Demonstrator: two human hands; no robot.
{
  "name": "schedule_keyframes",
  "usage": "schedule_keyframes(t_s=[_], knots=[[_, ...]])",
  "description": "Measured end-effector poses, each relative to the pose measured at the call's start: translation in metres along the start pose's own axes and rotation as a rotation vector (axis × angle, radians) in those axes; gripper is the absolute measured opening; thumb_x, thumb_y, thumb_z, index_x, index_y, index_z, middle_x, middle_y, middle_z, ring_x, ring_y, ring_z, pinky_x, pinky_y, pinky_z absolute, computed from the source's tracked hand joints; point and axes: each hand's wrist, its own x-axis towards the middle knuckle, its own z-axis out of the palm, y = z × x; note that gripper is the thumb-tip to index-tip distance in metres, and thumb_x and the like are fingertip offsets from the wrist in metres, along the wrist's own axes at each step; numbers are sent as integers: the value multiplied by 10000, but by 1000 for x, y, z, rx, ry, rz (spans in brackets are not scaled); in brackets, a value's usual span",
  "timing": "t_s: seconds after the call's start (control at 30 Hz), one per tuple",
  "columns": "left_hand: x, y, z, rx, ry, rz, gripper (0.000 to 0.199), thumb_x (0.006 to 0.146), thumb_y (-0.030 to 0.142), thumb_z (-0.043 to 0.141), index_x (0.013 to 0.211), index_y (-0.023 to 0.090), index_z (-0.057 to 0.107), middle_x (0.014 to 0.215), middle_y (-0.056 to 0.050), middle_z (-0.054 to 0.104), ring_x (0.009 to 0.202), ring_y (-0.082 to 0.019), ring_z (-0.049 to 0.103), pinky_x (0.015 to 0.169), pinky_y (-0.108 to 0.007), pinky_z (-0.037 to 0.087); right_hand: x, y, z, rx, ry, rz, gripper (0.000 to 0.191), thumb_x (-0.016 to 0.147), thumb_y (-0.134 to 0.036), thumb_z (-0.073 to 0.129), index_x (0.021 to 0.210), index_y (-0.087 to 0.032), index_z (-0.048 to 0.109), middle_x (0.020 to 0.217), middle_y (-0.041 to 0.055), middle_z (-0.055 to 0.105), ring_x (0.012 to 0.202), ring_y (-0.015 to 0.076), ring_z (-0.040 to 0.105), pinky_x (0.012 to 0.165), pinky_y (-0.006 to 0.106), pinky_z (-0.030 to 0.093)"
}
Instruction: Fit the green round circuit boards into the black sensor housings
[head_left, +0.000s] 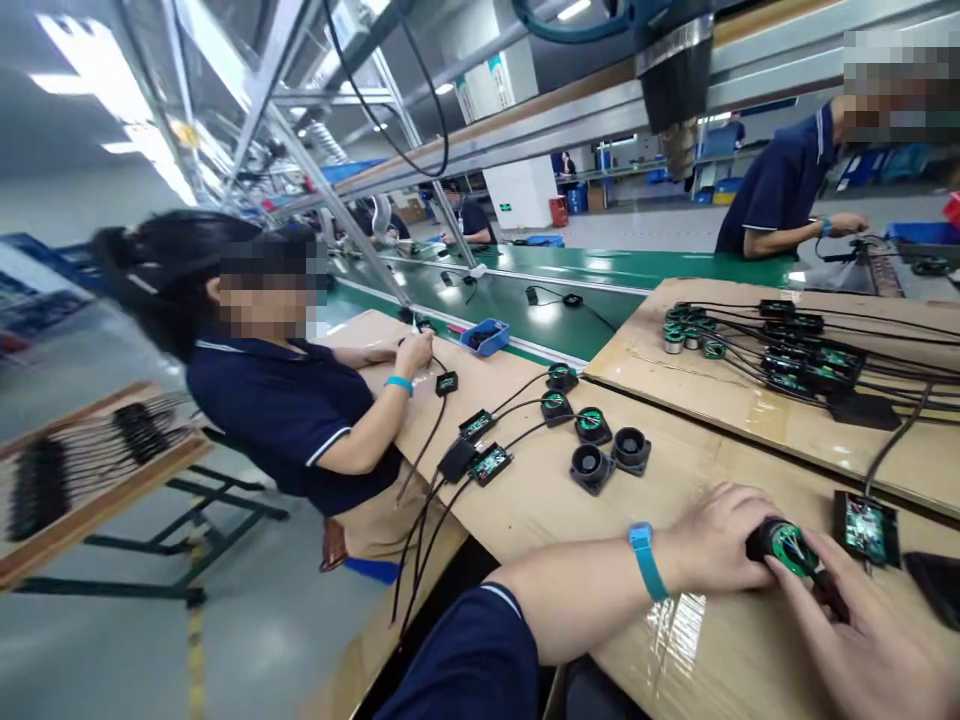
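Observation:
My left hand [724,540] is closed around a black round housing [763,540] on the cardboard-covered bench. A round green circuit board [793,548] with thin wires shows in the housing's open end. From the right, my right hand [870,630] reaches in with thumb and finger at the board's edge. Between those fingers is a short dark piece that looks like the black cable [829,595], partly hidden. Just beyond my right hand lies an open black box with a green circuit board [866,528], a cable leading away from it.
Black square-based housings [591,466] and cabled box units [491,463] lie left of my hands. A bundle of cabled boards [814,355] rests on cardboard behind. At the left, a co-worker [285,400] works near a blue tray [485,337]. A power tool [675,80] hangs overhead.

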Motion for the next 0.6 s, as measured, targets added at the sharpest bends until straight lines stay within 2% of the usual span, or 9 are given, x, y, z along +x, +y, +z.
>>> schedule_keyframes(t_s=[0.1, 0.27, 0.33, 0.47, 0.6], knots=[[-1, 3, 1, 24, 0, -21, 474, 785, 349, 717, 1202, 144, 623, 1243, -171, 657, 1217, -288, 614, 1099, -429, 507, 1, -1, -3, -86, 23, -118, 503, 979, -460, 593, 1436, -250, 567, 1235, 104, 733, 987, 333, 748, 952, 486, 584], [-3, 6, 2, -61, -52, 15, 525, 781, 347, 718, 1238, 125, 583, 1244, -190, 659, 1224, -299, 615, 1100, -439, 505, 5, -9, -11, -143, -13, -135, 466, 1007, -516, 509, 1386, -258, 593, 1210, 82, 751, 944, 317, 762, 883, 460, 618], [-4, 9, 2, -48, -35, 13, 491, 788, 346, 706, 1212, 123, 596, 1202, -184, 674, 1179, -298, 632, 1073, -436, 518, 5, -11, -13, -148, -17, -109, 470, 1009, -538, 492, 1367, -257, 608, 1200, 82, 755, 950, 317, 764, 870, 450, 629], [-7, 13, 1, -11, -16, -43, 468, 786, 363, 730, 1169, 114, 630, 1150, -174, 688, 1131, -302, 647, 1054, -434, 522, -2, -9, -12, -125, -33, -83, 479, 1010, -540, 493, 1349, -232, 635, 1231, 96, 743, 1009, 322, 755, 929, 464, 619], [-7, 12, -4, -181, -42, -65, 570, 786, 472, 801, 1219, 144, 629, 1214, -165, 689, 1172, -293, 646, 1086, -427, 512, -6, 0, -2, -57, -128, -53, 490, 982, -561, 546, 1282, -200, 687, 1417, 135, 633, 1191, 344, 686, 1040, 503, 568]])
